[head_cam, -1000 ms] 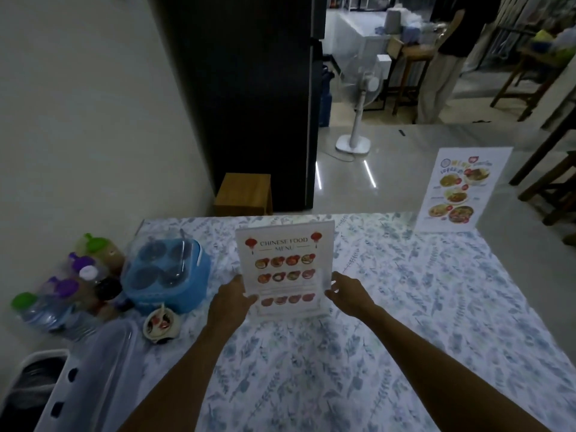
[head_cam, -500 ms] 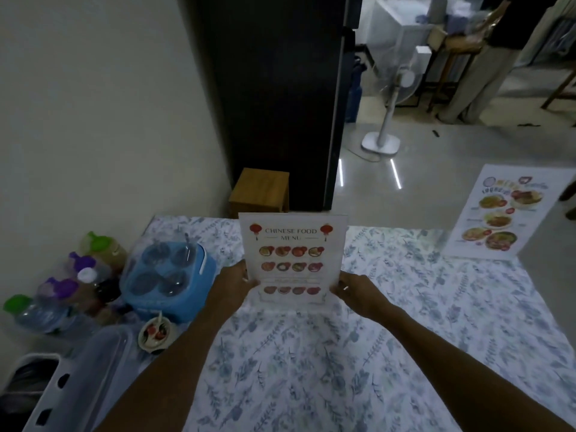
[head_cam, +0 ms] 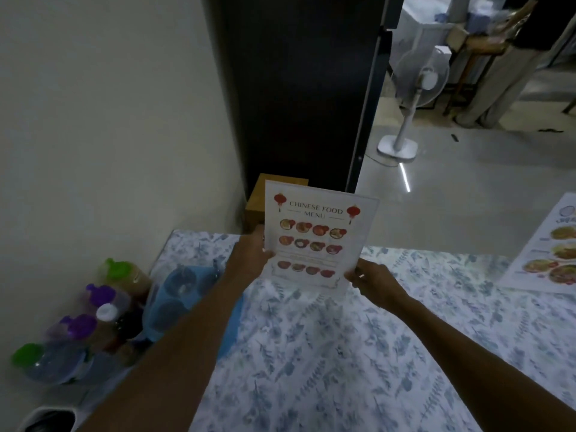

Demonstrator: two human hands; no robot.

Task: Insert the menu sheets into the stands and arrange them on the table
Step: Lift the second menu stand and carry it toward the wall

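A clear stand with the "Chinese Food Menu" sheet [head_cam: 314,235] in it is held upright and slightly tilted over the far part of the table [head_cam: 343,353], which has a floral cloth. My left hand [head_cam: 249,257] grips its left edge. My right hand [head_cam: 374,283] grips its lower right corner. A second stand with a food menu sheet [head_cam: 551,251] stands at the table's far right edge, partly cut off by the frame.
Several bottles with purple, green and white caps [head_cam: 93,313] crowd the table's left edge beside a blue container [head_cam: 177,300]. A white bin [head_cam: 46,420] sits at the lower left. Beyond the table are a wooden stool [head_cam: 258,198], a dark cabinet [head_cam: 299,88] and a white fan [head_cam: 414,98].
Both hands have lifted the Chinese menu stand off the table and moved it farther away, tilting it a little. The head view has shifted left.
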